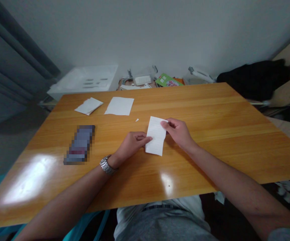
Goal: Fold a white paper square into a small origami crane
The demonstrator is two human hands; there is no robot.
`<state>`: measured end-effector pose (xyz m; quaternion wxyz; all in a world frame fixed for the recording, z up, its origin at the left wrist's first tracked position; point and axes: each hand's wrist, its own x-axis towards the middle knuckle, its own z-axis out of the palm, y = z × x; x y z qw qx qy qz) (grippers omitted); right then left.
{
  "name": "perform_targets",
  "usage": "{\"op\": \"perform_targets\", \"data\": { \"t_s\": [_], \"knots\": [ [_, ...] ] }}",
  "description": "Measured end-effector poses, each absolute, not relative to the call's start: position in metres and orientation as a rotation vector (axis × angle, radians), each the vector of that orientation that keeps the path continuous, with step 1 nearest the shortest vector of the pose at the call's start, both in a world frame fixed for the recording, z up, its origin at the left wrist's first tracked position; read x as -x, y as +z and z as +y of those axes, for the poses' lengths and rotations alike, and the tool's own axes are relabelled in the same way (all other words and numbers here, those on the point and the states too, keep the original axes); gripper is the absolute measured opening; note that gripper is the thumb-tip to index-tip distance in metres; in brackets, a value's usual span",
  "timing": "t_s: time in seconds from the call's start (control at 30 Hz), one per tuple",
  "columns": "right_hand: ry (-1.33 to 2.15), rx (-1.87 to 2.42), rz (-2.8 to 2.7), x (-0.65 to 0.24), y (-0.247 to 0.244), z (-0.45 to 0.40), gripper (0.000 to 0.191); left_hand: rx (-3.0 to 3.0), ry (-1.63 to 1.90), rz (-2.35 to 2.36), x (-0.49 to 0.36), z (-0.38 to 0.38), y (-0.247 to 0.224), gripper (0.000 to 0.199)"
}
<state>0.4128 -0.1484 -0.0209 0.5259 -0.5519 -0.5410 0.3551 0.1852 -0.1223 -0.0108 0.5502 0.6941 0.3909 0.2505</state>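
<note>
While left hand (132, 143) and right hand (181, 133) pinch white rectangular paper sheet (156, 136), both are closed.
Likely light, limp, tearable; grip edges.

Wall (160, 33): dim, grey, flatly lit;
Tabletop (215, 124): white glare at my left, a smaller patch near the front edge;
Paper (156, 135) I hold: pale, evenly lit;
Phone (81, 144): masked by coarse pixels;
My right forearm (225, 170): stretched wide toward the lower corner
</note>
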Motion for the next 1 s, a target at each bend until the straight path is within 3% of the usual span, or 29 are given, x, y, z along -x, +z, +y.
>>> {"op": "perform_targets", "data": {
  "t_s": [0.63,1.0],
  "knots": [
    [0.837,1.234,-1.133,-0.418,-0.019,-0.141,0.039,-1.559,0.57,0.982,-0.187,-0.125,-0.009,0.042],
    [0.83,1.306,-1.128,-0.421,-0.026,-0.138,0.036,-1.826,0.563,0.985,-0.177,-0.112,-0.012,0.036]
  ]
}}
